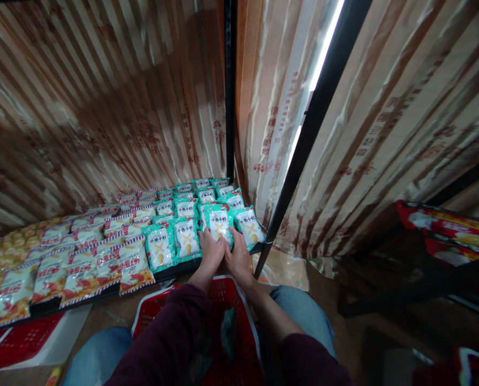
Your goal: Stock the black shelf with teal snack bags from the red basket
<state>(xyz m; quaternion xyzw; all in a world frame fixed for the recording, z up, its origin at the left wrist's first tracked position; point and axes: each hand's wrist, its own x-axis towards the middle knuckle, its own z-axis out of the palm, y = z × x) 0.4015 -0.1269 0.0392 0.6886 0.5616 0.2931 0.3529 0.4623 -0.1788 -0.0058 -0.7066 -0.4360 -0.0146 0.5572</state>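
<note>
Between my left hand (211, 253) and my right hand (238, 257) stands a teal-and-white snack bag (220, 221), held by its lower sides with the fingers closed on it. The bag is upright at the front of the low shelf, before rows of matching bags. A matching snack bag (250, 227) leans just right of my right hand, by the shelf's corner. Left of my left hand are two more front-row teal bags (160, 246). Below my forearms is a red basket (243, 305) with a teal bag (227, 329) inside, partly in shadow.
White, red and blue snack bags (81, 276) and yellow packs (18, 241) fill the shelf further left. A black post (315, 118) rises at the shelf's right corner. Pleated curtains (103, 107) hang behind. Red packages (448, 225) lie on a rack at right.
</note>
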